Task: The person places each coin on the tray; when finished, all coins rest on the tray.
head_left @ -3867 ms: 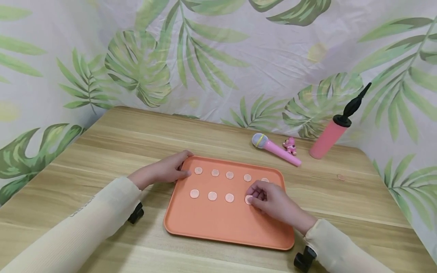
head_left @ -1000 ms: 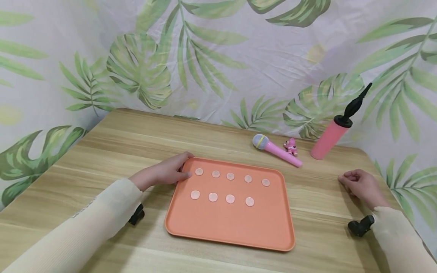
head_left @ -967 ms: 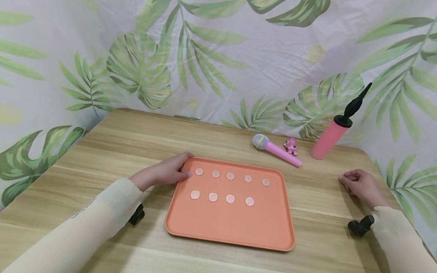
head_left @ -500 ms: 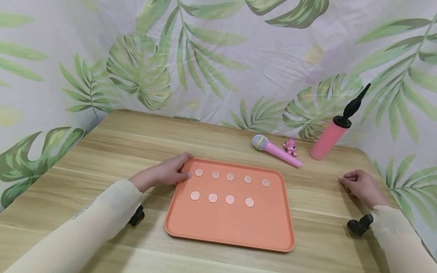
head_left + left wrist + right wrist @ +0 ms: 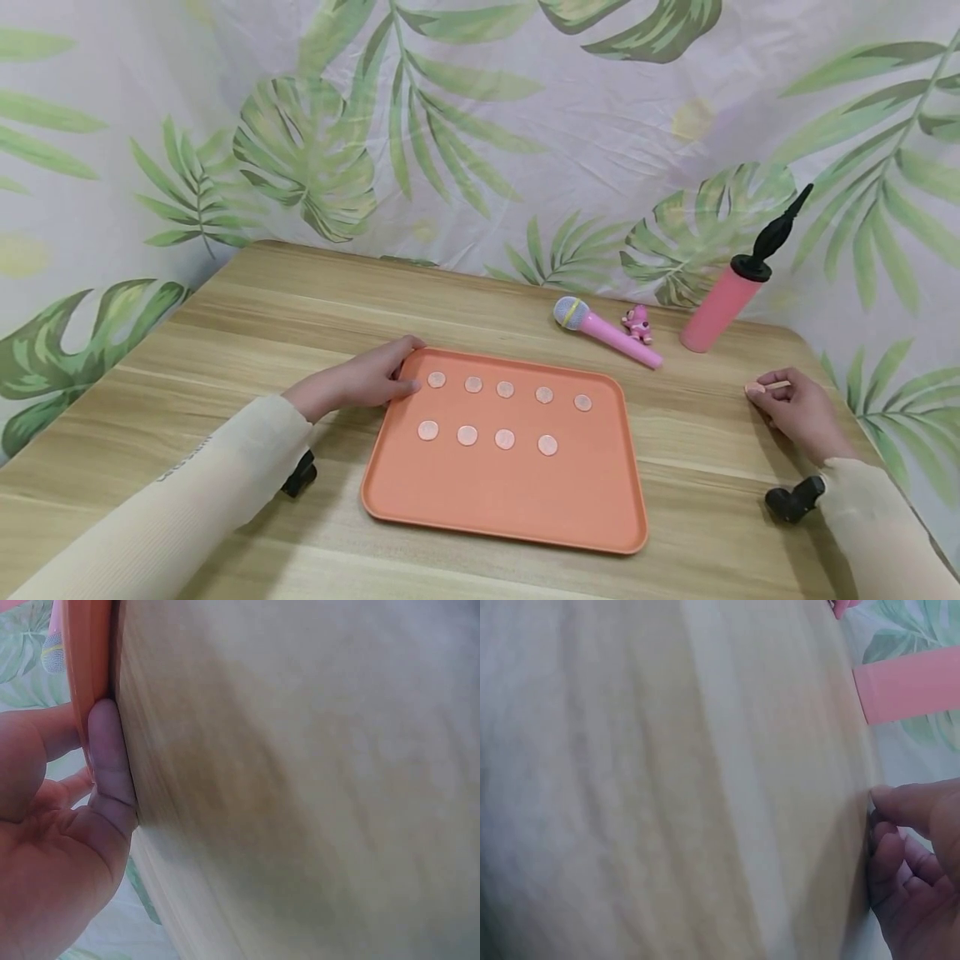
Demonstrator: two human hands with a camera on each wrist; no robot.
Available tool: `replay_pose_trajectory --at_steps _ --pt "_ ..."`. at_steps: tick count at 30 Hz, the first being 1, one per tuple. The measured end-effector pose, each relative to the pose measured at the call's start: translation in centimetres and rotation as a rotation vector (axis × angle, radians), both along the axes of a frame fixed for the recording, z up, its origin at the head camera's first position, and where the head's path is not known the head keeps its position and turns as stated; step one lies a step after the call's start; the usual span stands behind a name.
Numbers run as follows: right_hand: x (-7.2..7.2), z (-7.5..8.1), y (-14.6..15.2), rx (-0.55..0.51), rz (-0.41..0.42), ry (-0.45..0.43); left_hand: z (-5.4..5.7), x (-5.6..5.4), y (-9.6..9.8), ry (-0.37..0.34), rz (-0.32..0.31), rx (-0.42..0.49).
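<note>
An orange tray [image 5: 510, 492] lies on the wooden table, bearing two rows of several coin-like pink discs [image 5: 505, 439]. My left hand [image 5: 367, 375] grips the tray's far left corner, its thumb over the rim; in the left wrist view the fingers [image 5: 110, 742] wrap the tray edge. Well to the right of the tray, my right hand [image 5: 798, 412] is low at the table with its fingertips on one more coin-like disc [image 5: 753, 388], pinching it with thumb and fingers. The disc is hidden in the right wrist view, where the other fingers [image 5: 889, 859] curl in.
Behind the tray lie a pink toy microphone [image 5: 607, 335] and a small pink figurine [image 5: 637, 323]. A pink hand pump [image 5: 720, 308] with a black top stands upright at the back right. A leaf-print cloth [image 5: 465, 125] hangs behind the table [image 5: 247, 333].
My right hand has left the near-row disc on the tray and moved right to the lone disc on the table; its fingers have just shifted there. The left hand has kept its grip.
</note>
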State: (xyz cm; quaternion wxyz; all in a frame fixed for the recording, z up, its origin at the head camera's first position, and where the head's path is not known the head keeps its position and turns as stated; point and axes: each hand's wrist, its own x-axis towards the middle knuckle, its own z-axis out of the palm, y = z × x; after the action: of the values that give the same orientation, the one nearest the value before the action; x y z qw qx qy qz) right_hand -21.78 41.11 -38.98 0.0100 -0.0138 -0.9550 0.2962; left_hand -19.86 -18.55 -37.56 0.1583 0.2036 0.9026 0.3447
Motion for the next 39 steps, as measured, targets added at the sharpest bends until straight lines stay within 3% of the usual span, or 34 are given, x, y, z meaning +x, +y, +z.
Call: replay_pose_trajectory --at_steps 12,20,29,39 --pt "0.3 -0.2 -0.2 -0.156 -0.028 -0.089 0.1 0.1 0.1 -0.003 0.0 0.004" --pt "1.0 0.2 -3.4 -0.257 0.049 -0.097 0.2 0.1 0.2 0.0 -0.004 0.0" --pt "2.3 1.3 -9.3 -0.39 0.234 -0.108 0.2 0.1 0.1 -0.002 0.003 0.0" --pt "4.7 1.7 -15.2 -0.439 0.461 -0.145 0.1 0.1 0.0 -0.012 0.004 0.011"
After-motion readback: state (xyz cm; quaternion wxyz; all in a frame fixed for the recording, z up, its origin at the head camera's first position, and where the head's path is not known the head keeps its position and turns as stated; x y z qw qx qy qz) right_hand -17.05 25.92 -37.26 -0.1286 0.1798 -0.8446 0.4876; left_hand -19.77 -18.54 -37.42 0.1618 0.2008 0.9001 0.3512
